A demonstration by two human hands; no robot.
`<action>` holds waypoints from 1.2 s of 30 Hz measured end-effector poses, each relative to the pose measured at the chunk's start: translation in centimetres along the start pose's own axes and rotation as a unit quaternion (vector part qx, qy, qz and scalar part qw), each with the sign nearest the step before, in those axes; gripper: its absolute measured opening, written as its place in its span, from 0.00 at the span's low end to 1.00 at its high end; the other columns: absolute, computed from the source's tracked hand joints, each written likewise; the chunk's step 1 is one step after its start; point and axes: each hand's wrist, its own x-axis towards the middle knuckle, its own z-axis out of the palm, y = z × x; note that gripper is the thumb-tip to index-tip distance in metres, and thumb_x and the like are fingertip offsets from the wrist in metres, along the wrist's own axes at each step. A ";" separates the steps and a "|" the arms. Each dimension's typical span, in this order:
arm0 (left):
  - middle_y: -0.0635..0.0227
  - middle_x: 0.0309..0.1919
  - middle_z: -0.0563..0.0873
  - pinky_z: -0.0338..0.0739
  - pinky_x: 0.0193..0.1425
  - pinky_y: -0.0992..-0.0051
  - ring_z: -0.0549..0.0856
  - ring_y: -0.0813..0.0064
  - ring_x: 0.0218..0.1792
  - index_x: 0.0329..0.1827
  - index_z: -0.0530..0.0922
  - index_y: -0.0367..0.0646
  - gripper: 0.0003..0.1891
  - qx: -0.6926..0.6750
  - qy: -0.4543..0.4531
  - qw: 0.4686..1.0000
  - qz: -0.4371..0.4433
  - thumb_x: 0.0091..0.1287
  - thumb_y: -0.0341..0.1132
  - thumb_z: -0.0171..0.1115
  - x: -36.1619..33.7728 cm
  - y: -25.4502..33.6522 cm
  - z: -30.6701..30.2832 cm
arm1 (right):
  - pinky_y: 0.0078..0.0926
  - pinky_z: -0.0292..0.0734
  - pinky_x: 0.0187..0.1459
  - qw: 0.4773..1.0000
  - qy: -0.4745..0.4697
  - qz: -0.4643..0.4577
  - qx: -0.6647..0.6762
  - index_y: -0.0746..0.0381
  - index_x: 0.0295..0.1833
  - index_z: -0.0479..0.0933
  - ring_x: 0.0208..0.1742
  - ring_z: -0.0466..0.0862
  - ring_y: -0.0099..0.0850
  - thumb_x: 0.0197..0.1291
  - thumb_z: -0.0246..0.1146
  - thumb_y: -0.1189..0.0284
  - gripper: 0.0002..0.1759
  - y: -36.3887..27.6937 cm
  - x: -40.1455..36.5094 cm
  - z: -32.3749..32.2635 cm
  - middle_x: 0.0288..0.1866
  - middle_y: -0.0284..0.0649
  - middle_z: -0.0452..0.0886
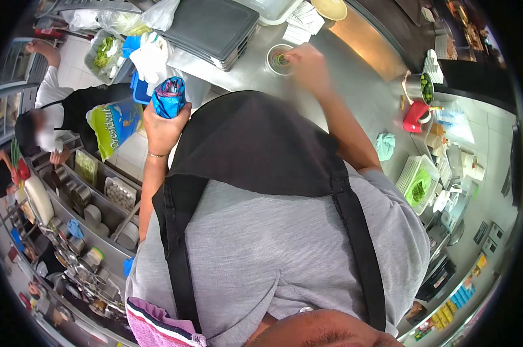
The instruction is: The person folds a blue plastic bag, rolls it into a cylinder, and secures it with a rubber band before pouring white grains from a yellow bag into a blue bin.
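Note:
A shiny blue packet with pink patches [169, 97] is held upright in my left hand [164, 128], fingers wrapped round its lower part. On the steel counter [354, 87] stands a small round clear cup [279, 59] with bits of green and red in it. My right hand [309, 66] is at the cup's right rim, its fingers pinched together and slightly blurred. What those fingers hold, if anything, is too small to tell.
Stacked black trays [215, 29], white papers [303, 22] and a yellowish bowl [329, 8] lie ahead. At right are a pot [417, 87], a red object [415, 117], a cloth [385, 146] and a basket [416, 184]. A co-worker [65, 113] is at left.

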 end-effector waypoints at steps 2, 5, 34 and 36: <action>0.66 0.34 0.91 0.83 0.45 0.71 0.86 0.77 0.34 0.45 0.87 0.36 0.16 -0.001 -0.001 1.000 -0.009 0.56 0.32 0.82 0.2 -0.6 -0.1 | 0.36 0.86 0.47 0.998 0.038 0.000 0.048 0.59 0.44 0.88 0.43 0.91 0.37 0.63 0.74 0.70 0.06 0.7 0.1 -0.1 0.44 0.40 0.90; 0.66 0.37 0.92 0.83 0.47 0.72 0.87 0.76 0.36 0.50 0.86 0.36 0.20 0.011 -0.002 0.999 0.037 0.56 0.32 0.83 0.8 -0.1 0.3 | 0.31 0.85 0.45 0.985 0.072 0.051 0.148 0.61 0.43 0.88 0.41 0.90 0.31 0.61 0.75 0.73 0.06 1.2 0.4 -0.3 0.43 0.38 0.90; 0.54 0.44 0.94 0.86 0.55 0.67 0.94 0.67 0.45 0.62 0.83 0.36 0.30 0.116 -0.142 0.975 0.129 0.58 0.37 0.84 2.6 4.3 1.5 | 0.25 0.78 0.44 0.690 -0.146 0.249 0.664 0.67 0.67 0.77 0.39 0.82 0.23 0.72 0.63 0.79 0.20 -6.2 4.5 -3.7 0.42 0.39 0.84; 0.54 0.43 0.93 0.86 0.55 0.67 0.93 0.67 0.44 0.64 0.82 0.36 0.32 0.169 -0.126 0.965 0.153 0.58 0.37 0.84 2.6 3.2 1.5 | 0.25 0.79 0.50 0.683 -0.151 0.208 0.684 0.65 0.69 0.78 0.46 0.86 0.24 0.73 0.66 0.77 0.21 -7.5 4.8 -3.8 0.43 0.37 0.85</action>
